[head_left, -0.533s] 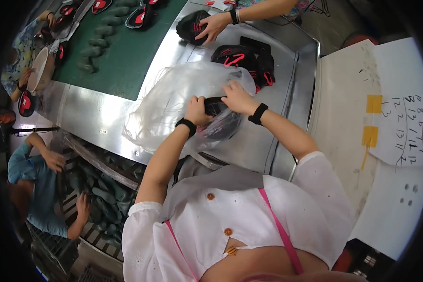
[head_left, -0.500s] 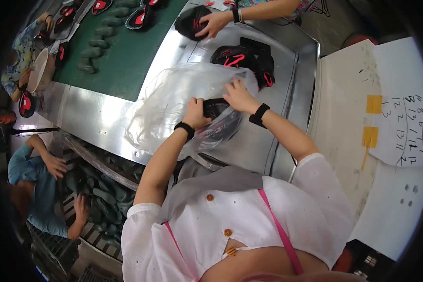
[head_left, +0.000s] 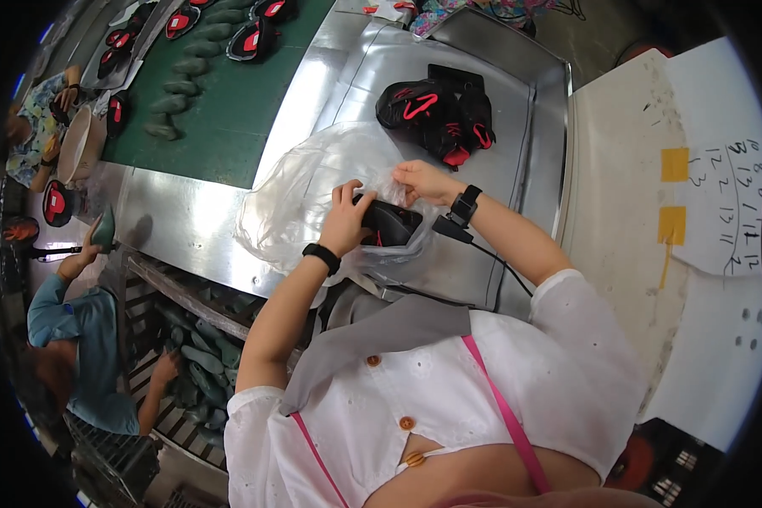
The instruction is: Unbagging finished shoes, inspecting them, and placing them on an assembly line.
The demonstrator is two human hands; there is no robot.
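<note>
Both hands hold a black shoe (head_left: 387, 224) inside a clear plastic bag (head_left: 300, 195). The left hand (head_left: 345, 222) wraps it; the right hand (head_left: 416, 179) pinches bag plastic at 1 o'clock.

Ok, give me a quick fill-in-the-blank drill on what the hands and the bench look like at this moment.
1. Both hands grip a ____ shoe part half wrapped in the clear plastic bag.
2. The left hand and right hand each have a black ____ at the wrist.
3. The pile of black-and-red shoe pieces lies on the ____ table.
4. The conveyor belt beside it is ____ in colour.

Missing words: black; band; metal; green
</note>
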